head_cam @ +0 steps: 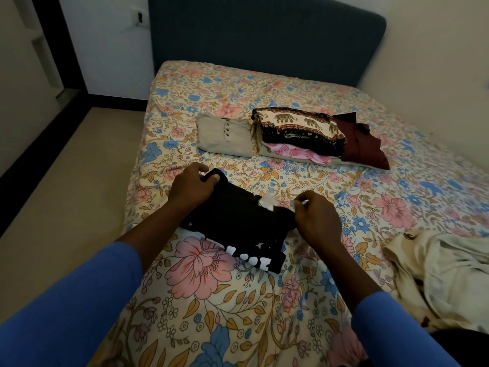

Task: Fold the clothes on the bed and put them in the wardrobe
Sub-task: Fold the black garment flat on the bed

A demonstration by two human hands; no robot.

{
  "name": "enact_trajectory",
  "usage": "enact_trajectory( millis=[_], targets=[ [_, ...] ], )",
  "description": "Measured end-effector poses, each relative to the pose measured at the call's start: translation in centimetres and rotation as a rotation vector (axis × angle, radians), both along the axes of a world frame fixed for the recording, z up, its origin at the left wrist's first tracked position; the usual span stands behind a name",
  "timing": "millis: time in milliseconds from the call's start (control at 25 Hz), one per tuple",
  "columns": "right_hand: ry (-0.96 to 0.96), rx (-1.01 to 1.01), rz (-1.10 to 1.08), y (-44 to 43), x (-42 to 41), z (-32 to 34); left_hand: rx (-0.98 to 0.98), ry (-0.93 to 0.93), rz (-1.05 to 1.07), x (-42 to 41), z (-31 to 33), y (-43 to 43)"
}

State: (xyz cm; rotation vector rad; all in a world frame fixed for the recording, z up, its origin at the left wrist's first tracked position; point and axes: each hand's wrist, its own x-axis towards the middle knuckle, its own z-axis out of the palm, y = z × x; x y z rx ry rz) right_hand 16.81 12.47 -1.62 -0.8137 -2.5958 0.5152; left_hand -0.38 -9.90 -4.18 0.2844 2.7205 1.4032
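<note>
Fingers (213,178) of the left hand (191,185) were curled round the far left corner of a black jersey garment with white lettering (232,223). The right hand (316,221) appeared to pinch its right edge between thumb and forefinger, just beside a small white label (267,201). The garment lay partly folded on the near part of the floral-sheeted bed (211,308) — light, limp cloth that would likely sag and slip open unless taken at two corners and kept flat. To the right sprawled a crumpled cream garment (444,274), not yet folded. Farther up sat a folded beige buttoned shirt (222,139). Just beside it was a stack topped by an elephant-print cloth (299,128), with a maroon garment (362,144) alongside — soft piles probably best lifted from beneath. No wardrobe was in view.
</note>
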Motion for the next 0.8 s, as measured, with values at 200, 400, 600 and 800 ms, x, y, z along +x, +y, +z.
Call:
enact_trajectory(
  millis=[200, 400, 600, 800],
  targets=[
    [-0.122, -0.109, -0.071, -7.3, 3.5, -2.3, -0.471, 0.043, -0.005, 1.4, 0.6, -1.1],
    [-0.098, 0.032, 0.027, -8.0, 4.5, -3.1, -0.501, 0.064, -0.050, 5.0, -1.3, -2.7],
    [-0.096, -0.255, -0.097, -6.1, 5.2, -4.1, -0.282, -0.115, -0.041, 7.2, -0.8, -3.2],
    [-0.036, -0.786, 0.046, -5.1, 1.6, -2.5, 0.176, -0.279, -0.079, 9.0, 1.7, -3.7]
  ],
)
